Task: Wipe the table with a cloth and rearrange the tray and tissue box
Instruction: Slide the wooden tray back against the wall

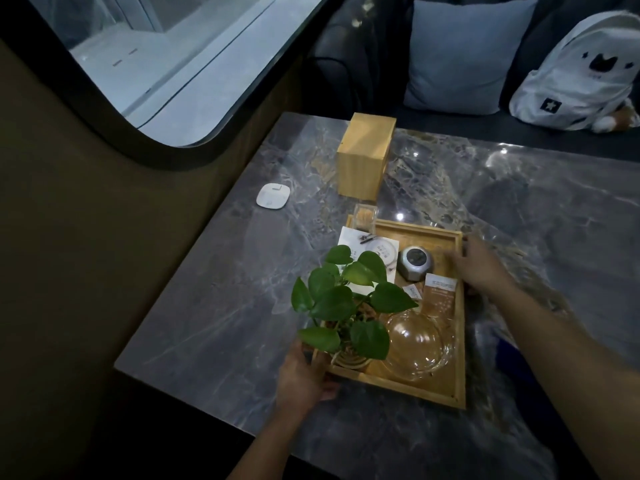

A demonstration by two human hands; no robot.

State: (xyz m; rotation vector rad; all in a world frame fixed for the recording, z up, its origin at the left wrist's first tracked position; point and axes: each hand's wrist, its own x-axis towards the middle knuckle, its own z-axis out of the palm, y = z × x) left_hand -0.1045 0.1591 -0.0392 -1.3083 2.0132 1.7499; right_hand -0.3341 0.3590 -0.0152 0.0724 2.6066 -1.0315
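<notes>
A wooden tray sits on the grey marble table. My left hand grips its near left corner and my right hand grips its far right edge. The tray carries a leafy green plant in a glass pot, a clear glass bowl, a round silver gadget, white cards and a brown packet. The wooden tissue box stands upright just beyond the tray. No cloth is in view.
A small white square device lies near the table's left edge. Past the table is a dark sofa with a blue-grey cushion and a white backpack. A window and wall run along the left.
</notes>
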